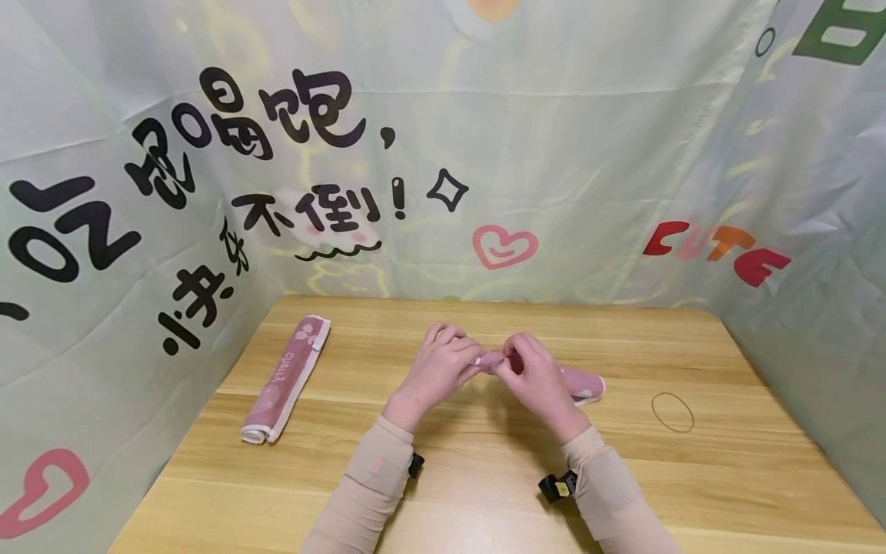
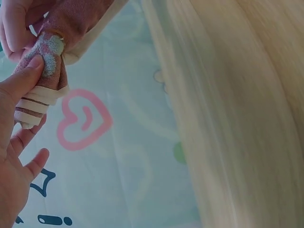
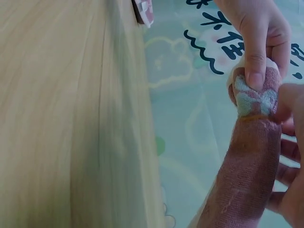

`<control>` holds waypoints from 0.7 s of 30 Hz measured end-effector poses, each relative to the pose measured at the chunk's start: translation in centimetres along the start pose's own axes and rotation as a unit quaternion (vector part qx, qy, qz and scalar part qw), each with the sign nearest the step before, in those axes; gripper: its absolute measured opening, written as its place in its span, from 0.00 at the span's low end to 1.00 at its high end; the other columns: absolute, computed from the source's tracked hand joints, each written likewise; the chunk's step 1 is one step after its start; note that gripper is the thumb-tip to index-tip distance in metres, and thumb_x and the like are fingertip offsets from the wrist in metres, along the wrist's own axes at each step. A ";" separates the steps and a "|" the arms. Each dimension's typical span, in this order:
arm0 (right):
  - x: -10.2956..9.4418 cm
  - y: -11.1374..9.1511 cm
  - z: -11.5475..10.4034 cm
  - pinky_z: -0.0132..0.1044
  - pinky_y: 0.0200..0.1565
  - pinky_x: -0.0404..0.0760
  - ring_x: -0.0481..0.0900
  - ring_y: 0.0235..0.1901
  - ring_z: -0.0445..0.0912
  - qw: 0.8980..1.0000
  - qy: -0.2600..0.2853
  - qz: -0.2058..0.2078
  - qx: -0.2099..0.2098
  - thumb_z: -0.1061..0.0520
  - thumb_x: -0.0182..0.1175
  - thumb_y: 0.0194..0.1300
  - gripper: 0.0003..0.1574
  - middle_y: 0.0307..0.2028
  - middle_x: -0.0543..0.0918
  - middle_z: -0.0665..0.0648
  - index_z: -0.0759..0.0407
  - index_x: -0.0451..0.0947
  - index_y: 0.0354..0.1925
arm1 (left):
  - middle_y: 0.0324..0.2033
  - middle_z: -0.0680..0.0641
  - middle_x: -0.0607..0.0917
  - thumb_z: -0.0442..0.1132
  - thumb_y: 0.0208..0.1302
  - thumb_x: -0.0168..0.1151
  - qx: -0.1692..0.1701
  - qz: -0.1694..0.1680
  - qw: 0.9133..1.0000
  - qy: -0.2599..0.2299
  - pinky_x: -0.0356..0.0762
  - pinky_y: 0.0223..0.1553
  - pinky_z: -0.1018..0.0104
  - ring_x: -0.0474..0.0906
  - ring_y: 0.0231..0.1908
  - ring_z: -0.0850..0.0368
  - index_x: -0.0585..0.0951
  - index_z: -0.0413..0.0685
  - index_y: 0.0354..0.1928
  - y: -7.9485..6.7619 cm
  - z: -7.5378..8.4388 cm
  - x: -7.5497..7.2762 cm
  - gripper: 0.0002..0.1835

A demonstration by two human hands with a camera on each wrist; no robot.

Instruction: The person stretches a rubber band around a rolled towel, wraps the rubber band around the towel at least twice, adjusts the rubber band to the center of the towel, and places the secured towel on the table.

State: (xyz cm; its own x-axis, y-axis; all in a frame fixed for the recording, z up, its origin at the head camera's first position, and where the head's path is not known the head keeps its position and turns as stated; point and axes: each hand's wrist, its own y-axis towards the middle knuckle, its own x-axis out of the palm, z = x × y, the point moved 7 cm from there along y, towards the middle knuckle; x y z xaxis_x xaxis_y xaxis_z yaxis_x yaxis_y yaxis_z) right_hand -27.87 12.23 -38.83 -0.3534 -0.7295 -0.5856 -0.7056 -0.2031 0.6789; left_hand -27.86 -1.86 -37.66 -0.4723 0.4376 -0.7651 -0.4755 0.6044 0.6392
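A rolled pink towel [image 1: 584, 383] with a white edge is held above the table between both hands. My left hand [image 1: 441, 362] pinches its narrow left end, thumb on a pale blue patterned patch in the left wrist view. A thin orange-brown rubber band [image 3: 259, 117] circles the towel near that end and draws it in. At this band, the thumb and forefinger of my right hand [image 1: 540, 381] pinch, while the other fingers lie loosely beside the roll in the right wrist view. The right forefinger's tip is partly hidden behind the towel.
A second rolled pink towel [image 1: 285, 381] with white trim and lettering lies at the left of the wooden table [image 1: 477, 492]. To the right lies a loose rubber band [image 1: 654, 406]. Printed fabric curtains [image 1: 581, 154] stand around the back and sides.
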 end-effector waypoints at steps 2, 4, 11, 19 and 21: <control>-0.2 0.0 0.2 0.29 0.26 0.69 0.67 0.26 0.40 1.000 -0.005 0.008 0.020 0.66 0.58 0.51 0.08 0.26 0.71 0.51 0.57 0.70 0.30 | 0.39 0.60 0.88 0.49 0.61 0.67 0.005 0.003 1.000 0.000 0.70 0.59 0.54 0.77 0.47 0.57 0.85 0.57 0.40 0.1 0.2 0.0 0.08; -0.4 0.1 0.5 0.29 0.25 0.69 0.68 0.25 0.41 0.999 -0.007 0.010 0.045 0.66 0.58 0.51 0.08 0.25 0.71 0.51 0.57 0.69 0.29 | 0.39 0.60 0.88 0.49 0.60 0.68 0.012 0.006 1.000 0.003 0.70 0.59 0.55 0.77 0.46 0.57 0.85 0.58 0.39 0.2 0.4 0.0 0.08; -1.3 0.3 2.9 0.31 0.27 0.69 0.69 0.24 0.44 0.982 0.016 -0.021 0.186 0.62 0.61 0.51 0.10 0.22 0.74 0.54 0.57 0.68 0.24 | 0.39 0.61 0.89 0.48 0.59 0.69 0.031 0.023 0.999 0.001 0.70 0.60 0.56 0.77 0.46 0.58 0.86 0.59 0.40 0.4 1.0 -0.2 0.08; -1.7 0.4 4.0 0.36 0.32 0.67 0.70 0.27 0.47 0.963 -0.010 -0.078 0.256 0.58 0.59 0.53 0.08 0.24 0.74 0.55 0.58 0.68 0.24 | 0.38 0.61 0.89 0.48 0.58 0.70 0.036 0.069 0.997 0.020 0.70 0.58 0.55 0.78 0.45 0.58 0.86 0.58 0.39 0.4 0.6 -1.5 0.08; -1.7 0.4 4.1 0.36 0.32 0.68 0.71 0.28 0.48 0.963 -0.018 -0.083 0.257 0.58 0.58 0.52 0.07 0.25 0.74 0.55 0.57 0.69 0.24 | 0.38 0.60 0.89 0.48 0.57 0.70 0.035 0.074 0.996 0.023 0.70 0.58 0.55 0.78 0.45 0.58 0.86 0.58 0.40 0.3 0.4 -1.7 0.09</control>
State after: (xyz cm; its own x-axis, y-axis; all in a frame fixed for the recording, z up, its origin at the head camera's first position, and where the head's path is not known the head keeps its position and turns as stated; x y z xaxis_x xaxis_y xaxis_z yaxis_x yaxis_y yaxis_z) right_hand -30.04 16.09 -39.38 -0.2233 -0.6899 -0.6886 -0.9617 0.0405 0.2712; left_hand -26.88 -2.14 -36.19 -0.5676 0.4963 -0.6569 -0.3456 0.5805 0.7373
